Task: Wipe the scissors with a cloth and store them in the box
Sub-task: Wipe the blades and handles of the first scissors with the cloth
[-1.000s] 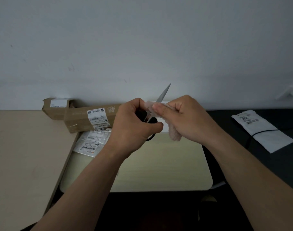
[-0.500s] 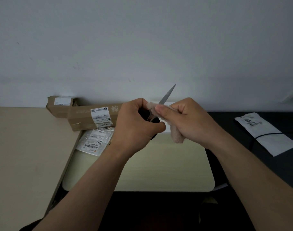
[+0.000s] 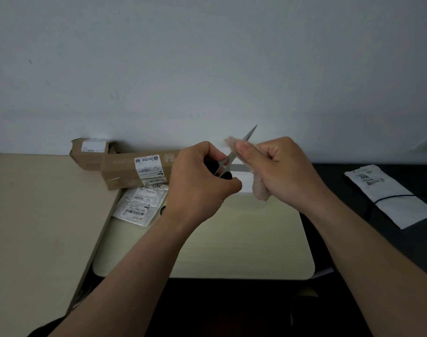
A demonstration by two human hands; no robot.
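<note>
Above the back half of the pale worktop (image 3: pixel 232 244), the left hand (image 3: pixel 198 183) is curled tight round the black handles of the scissors (image 3: pixel 228 159). The right hand (image 3: pixel 283 171) pinches a fuzzy pinkish cloth (image 3: pixel 260 188) against the blade between thumb and curled fingers.

The blades look closed or nearly so, reading as one thin spike. Its long axis runs from the left hand's grip up and to the right, away from the person, and the bare tip pokes out beyond the cloth toward the wall. So the scissors lie between the two hands, handles left, point right and farther off. The right hand is nearer the tip, and a loose end of cloth hangs below it.

Wiping seems to be the step in hand. The next stroke would likely need to follow that axis toward the tip, fingers on the flat rather than the edge.

Farther out, a long cardboard box (image 3: pixel 125 172) lies by the back edge on the left hand's side, with a shorter box (image 3: pixel 86 156) behind it; whether either is open I cannot tell. White labelled bags (image 3: pixel 139 205) lie just in front, at the pale worktop's back left corner. Well off to the right, a white pouch (image 3: pixel 390 198) rests on a dark worktop (image 3: pixel 353 239).
</note>
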